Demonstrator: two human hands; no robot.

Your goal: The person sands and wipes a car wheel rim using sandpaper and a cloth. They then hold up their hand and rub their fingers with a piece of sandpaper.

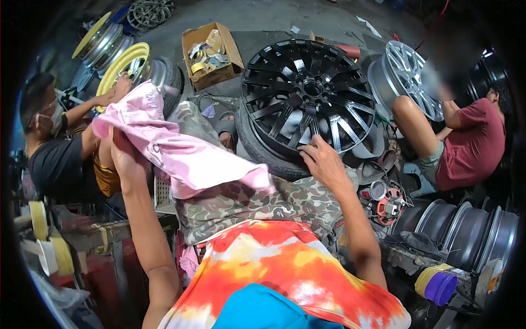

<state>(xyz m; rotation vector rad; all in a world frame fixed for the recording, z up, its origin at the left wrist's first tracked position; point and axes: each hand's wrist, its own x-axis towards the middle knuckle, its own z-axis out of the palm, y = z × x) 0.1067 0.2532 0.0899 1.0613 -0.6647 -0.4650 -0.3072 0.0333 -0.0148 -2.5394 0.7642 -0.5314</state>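
A pink cloth [181,148] hangs from my left hand [127,156], whose fingers are closed on it and partly covered by it. The cloth stretches to the right over my camouflage-trousered lap. In front of me a glossy black multi-spoke wheel rim [312,88] lies on a tire [260,151]. My right hand [323,160] rests at the rim's near edge, fingers apart and touching the spokes, with nothing seen in it.
One person [60,148] at the left works at a yellow-edged wheel [123,66]; another person [474,142] sits at the right beside a silver wheel [411,77]. A cardboard box [212,77] stands ahead. A red power tool [389,205] and several rims lie at the right.
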